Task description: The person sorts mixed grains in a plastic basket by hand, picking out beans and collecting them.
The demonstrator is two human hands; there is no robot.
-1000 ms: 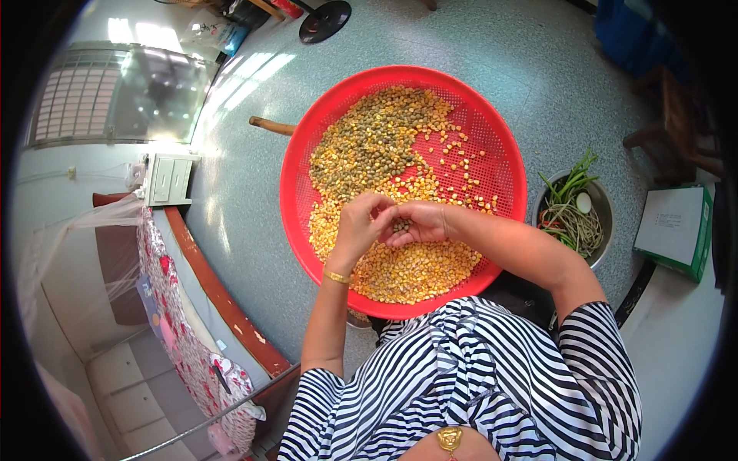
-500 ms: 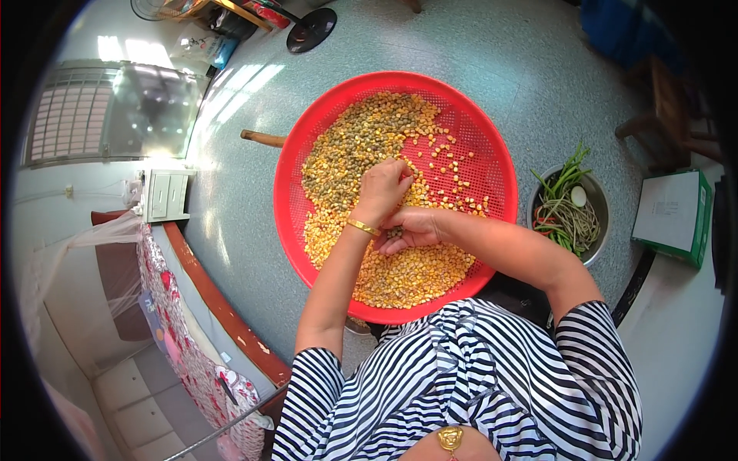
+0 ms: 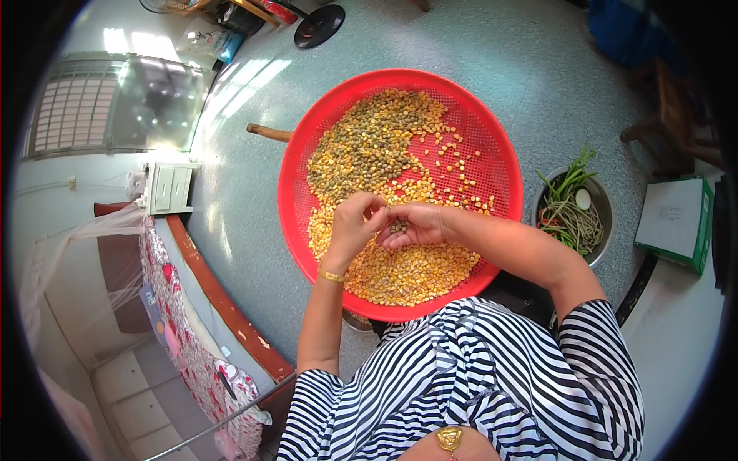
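Observation:
A wide red perforated basket tray (image 3: pixel 498 165) lies in front of me, bearing yellow corn kernels (image 3: pixel 415 278) nearer me and brownish-green round seeds (image 3: pixel 369 146) mixed with kernels on the far left. Over the corn, my right hand (image 3: pixel 419 223) is turned palm up and cupped around a few brownish-green seeds. My left hand (image 3: pixel 357 227), with a gold bangle at the wrist, is pinched beside it, fingertips meeting the right hand's fingers. Whatever sits in that pinch is too small to make out.
A metal bowl (image 3: pixel 607 230) of green vegetables stands to the right, beside a green and white box (image 3: pixel 675 223). A wooden stick (image 3: pixel 267 133) pokes out left of the tray. The bed's wooden edge (image 3: pixel 223 296) runs along the left; a fan base (image 3: pixel 319 27) is farther off.
My left hand has drawn back from above the seed pile, toward me and to the left, to my right hand's fingers. My right hand stays cupped in nearly the same place.

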